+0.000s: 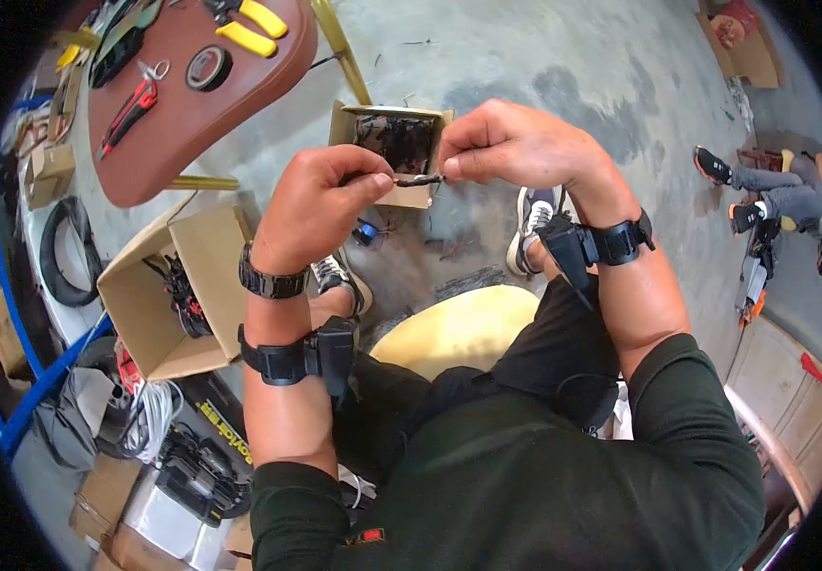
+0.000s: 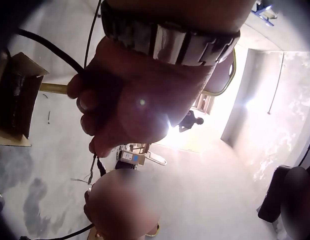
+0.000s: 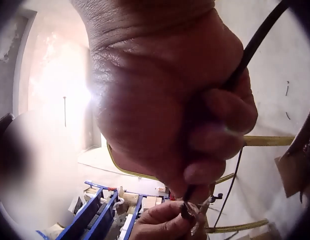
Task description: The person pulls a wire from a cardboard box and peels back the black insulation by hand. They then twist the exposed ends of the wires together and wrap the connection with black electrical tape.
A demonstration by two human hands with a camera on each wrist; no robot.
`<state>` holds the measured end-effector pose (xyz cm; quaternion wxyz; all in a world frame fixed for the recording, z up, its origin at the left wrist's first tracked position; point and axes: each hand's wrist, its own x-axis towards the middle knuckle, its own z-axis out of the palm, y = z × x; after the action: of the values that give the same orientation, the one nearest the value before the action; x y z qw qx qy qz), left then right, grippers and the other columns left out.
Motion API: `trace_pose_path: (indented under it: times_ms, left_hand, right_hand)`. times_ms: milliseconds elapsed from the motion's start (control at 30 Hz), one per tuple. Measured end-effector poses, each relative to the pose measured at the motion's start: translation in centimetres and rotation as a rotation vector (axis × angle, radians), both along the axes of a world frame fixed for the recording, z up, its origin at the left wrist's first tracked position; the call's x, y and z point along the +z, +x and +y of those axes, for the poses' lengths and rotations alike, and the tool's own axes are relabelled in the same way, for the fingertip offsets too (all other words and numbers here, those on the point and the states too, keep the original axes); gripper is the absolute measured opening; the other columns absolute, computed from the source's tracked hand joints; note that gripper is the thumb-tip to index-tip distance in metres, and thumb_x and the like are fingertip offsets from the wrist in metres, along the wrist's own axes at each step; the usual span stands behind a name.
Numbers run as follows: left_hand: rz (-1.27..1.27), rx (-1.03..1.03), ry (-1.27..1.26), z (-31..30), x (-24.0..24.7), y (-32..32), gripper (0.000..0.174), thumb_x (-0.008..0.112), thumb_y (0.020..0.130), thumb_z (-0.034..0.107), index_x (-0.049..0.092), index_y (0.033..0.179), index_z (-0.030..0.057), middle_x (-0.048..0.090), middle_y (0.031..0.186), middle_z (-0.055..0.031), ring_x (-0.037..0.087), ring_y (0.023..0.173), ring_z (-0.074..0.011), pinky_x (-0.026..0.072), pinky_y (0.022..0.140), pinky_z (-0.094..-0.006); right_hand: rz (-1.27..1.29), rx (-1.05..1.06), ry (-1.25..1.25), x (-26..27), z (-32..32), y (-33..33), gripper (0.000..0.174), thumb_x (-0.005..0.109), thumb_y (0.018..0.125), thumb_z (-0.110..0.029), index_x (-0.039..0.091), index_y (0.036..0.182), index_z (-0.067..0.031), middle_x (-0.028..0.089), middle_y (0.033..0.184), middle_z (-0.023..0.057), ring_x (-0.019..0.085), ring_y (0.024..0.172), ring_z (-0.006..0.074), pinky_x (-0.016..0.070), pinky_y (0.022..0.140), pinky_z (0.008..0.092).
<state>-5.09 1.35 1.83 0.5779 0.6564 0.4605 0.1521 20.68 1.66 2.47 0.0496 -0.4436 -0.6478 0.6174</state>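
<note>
Both hands are raised in front of the body, close together, with a short stretch of black electrical cable (image 1: 417, 181) between their fingertips. My left hand (image 1: 320, 200) pinches one side of it between thumb and forefinger. On the other side, my right hand (image 1: 525, 147) pinches it with the fingers curled in. In the left wrist view, thin twisted wires (image 2: 92, 170) bridge the gap between the hands, and a black cable length (image 2: 52, 47) runs into the left palm. Another black cable length (image 3: 260, 37) enters the right fist in the right wrist view.
A brown seat (image 1: 211, 124) at the upper left carries black tape (image 1: 209, 68), a red cutter (image 1: 130, 114) and a yellow-handled tool (image 1: 249, 38). Cardboard boxes holding dark wires stand below the hands (image 1: 344, 124) and at left (image 1: 211, 285). Another person's legs (image 1: 777, 190) show at right.
</note>
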Motion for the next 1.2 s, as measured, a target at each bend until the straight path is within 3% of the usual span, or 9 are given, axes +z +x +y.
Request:
trace_pose_path:
  times_ms: [233, 533, 633, 833, 1033, 1200]
  left_hand:
    - [-0.025, -0.032, -0.04, -0.6, 0.1, -1.2, 0.013, 0.067, 0.09, 0.011, 0.07, 0.094, -0.0012, 0.062, 0.078, 0.0043, 0.053, 0.074, -0.0055, 0.0451, 0.065, -0.0232]
    - [-0.311, 0.153, -0.028, -0.5, -1.2, 0.1, 0.01, 0.071, 0.085, 0.002, 0.069, 0.094, 0.0007, 0.064, 0.083, 0.0036, 0.055, 0.077, -0.0052, 0.046, 0.067, -0.022]
    - [-0.35, 0.229, -0.059, -0.2, -1.0, 0.4, 0.012, 0.071, 0.082, -0.001, 0.069, 0.094, 0.0004, 0.066, 0.085, 0.0012, 0.057, 0.077, -0.0056, 0.0463, 0.067, -0.022]
    - [-0.271, 0.238, 0.331, 0.0, -1.3, 1.2, 0.01, 0.072, 0.08, 0.0, 0.07, 0.089, -0.0015, 0.065, 0.078, -0.004, 0.058, 0.071, -0.0113, 0.0459, 0.063, -0.025]
    - [-0.147, 0.166, 0.419, -0.1, -0.3, 1.2, 0.011, 0.073, 0.078, 0.005, 0.071, 0.088, 0.0008, 0.064, 0.075, -0.0105, 0.061, 0.067, -0.0216, 0.0479, 0.064, -0.031]
    - [-0.152, 0.022, 0.305, 0.0, 0.5, 0.6, 0.008, 0.071, 0.081, 0.001, 0.069, 0.088, -0.0026, 0.06, 0.074, -0.0062, 0.055, 0.068, -0.0135, 0.044, 0.062, -0.0277]
  right_hand:
    - [0.254, -0.026, -0.123, -0.6, -0.9, -0.2, 0.026, 0.063, 0.095, -0.026, 0.068, 0.093, -0.0004, 0.056, 0.071, -0.0053, 0.046, 0.064, 0.0046, 0.0373, 0.057, 0.0226]
    - [0.419, -0.268, -0.295, -0.7, -0.6, 0.8, 0.026, 0.065, 0.093, -0.025, 0.066, 0.094, 0.001, 0.052, 0.066, -0.0055, 0.039, 0.054, 0.002, 0.0267, 0.046, 0.0198]
    - [0.363, -0.288, -0.225, -1.0, -0.2, 1.3, 0.023, 0.065, 0.093, -0.027, 0.069, 0.095, -0.0039, 0.052, 0.066, -0.0072, 0.039, 0.055, 0.0011, 0.0277, 0.048, 0.019]
    - [0.348, -0.316, -0.209, -0.6, 0.1, 1.4, 0.025, 0.065, 0.093, -0.023, 0.066, 0.093, 0.0012, 0.052, 0.067, -0.0041, 0.038, 0.053, 0.002, 0.027, 0.046, 0.0201]
    - [0.302, -0.241, -0.211, 0.1, 0.4, 1.8, 0.022, 0.064, 0.095, -0.026, 0.069, 0.096, -0.0043, 0.051, 0.066, -0.0078, 0.041, 0.058, 0.0017, 0.03, 0.05, 0.0198]
    - [0.328, -0.216, -0.277, 0.4, 0.1, 1.8, 0.026, 0.066, 0.093, -0.029, 0.069, 0.094, -0.0031, 0.051, 0.066, -0.0077, 0.041, 0.058, 0.0024, 0.0307, 0.051, 0.0198]
